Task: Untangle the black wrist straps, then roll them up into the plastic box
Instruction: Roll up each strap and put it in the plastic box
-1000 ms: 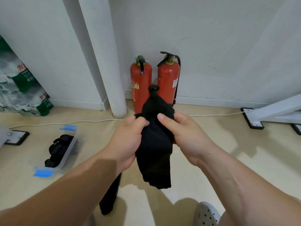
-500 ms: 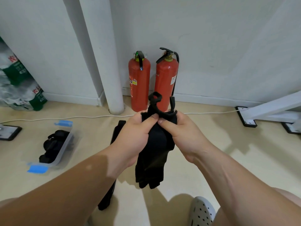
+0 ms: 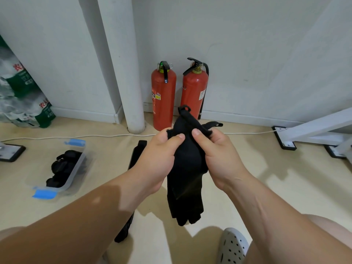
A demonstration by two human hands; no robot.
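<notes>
Both hands hold a black wrist strap [image 3: 185, 168] up in front of me. My left hand [image 3: 158, 161] grips its upper left edge, thumb on top. My right hand [image 3: 217, 157] pinches the upper right part, where a small loop and a short tab stick out. The strap's lower end hangs loose between my forearms. A second black strap [image 3: 136, 159] lies stretched on the floor, mostly hidden behind my left arm. The clear plastic box [image 3: 76, 170] with blue clips sits on the floor at the left and holds rolled black straps [image 3: 62, 168].
Two red fire extinguishers [image 3: 163, 100] stand against the wall behind the strap, next to a white pipe [image 3: 123, 73]. A white cable [image 3: 76, 137] runs along the floor. White frame legs [image 3: 314, 130] are at the right, packaged goods [image 3: 21, 92] at the left, my shoe [image 3: 233, 246] below.
The strap's hanging end has bunched shorter. My hands have spread slightly apart at its top, and a short tab now sticks out to the right. The floor strap has come into view.
</notes>
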